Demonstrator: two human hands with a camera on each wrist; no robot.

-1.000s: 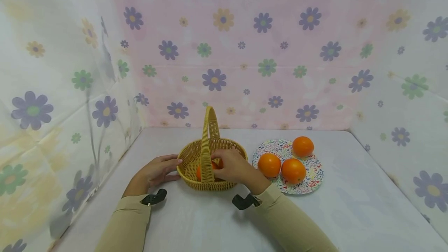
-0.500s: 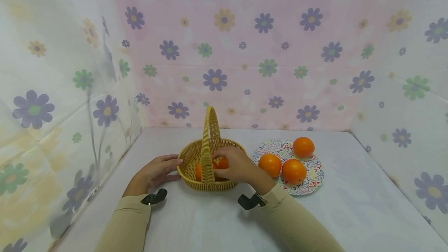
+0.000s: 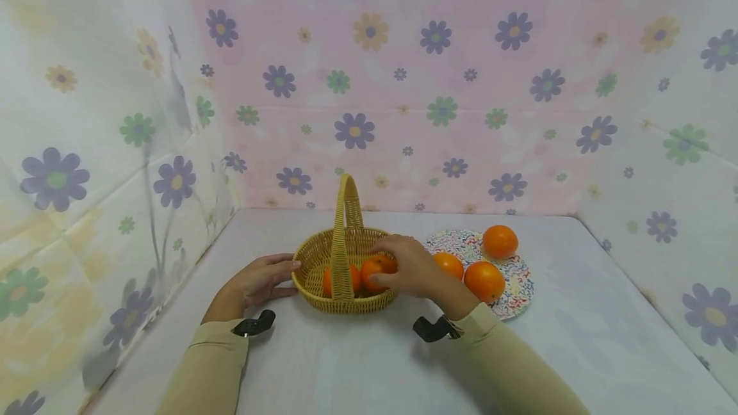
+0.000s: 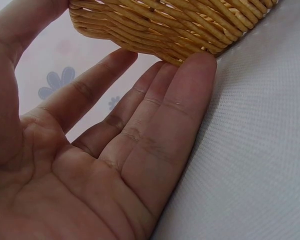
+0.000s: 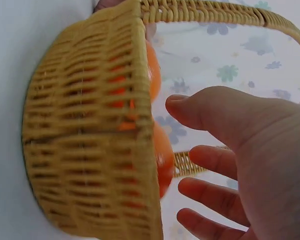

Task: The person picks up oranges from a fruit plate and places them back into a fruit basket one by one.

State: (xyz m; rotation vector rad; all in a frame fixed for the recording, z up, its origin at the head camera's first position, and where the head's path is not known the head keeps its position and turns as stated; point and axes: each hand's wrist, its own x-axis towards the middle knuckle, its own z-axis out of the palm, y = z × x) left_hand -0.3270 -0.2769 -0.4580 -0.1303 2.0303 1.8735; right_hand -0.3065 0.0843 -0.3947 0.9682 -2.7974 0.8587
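A yellow wicker basket (image 3: 311,296) with a tall arched handle stands on the table. Two oranges lie inside: one (image 3: 377,270) towards the right end, the other (image 3: 354,278) partly behind the handle. My left hand (image 3: 259,282) touches the basket's left end from outside; in the left wrist view its fairly straight fingers (image 4: 155,130) rest against the weave (image 4: 155,30). Over the basket's right end is my right hand (image 3: 412,268), thumb and fingers spread. In the right wrist view a gap separates these fingers (image 5: 210,200) from the near orange (image 5: 163,160).
Right of the basket lies a round plate (image 3: 521,293) with a multicoloured squiggle pattern. It carries three oranges: one (image 3: 500,242) at the back, one (image 3: 484,282) in front, and one (image 3: 448,264) partly behind my right arm. Flowered cloth (image 3: 403,146) walls the table at the back and sides.
My right hand has moved right and drawn back from inside the basket, its fingers coming off the right orange, which now shows more fully. The left hand stays against the basket.
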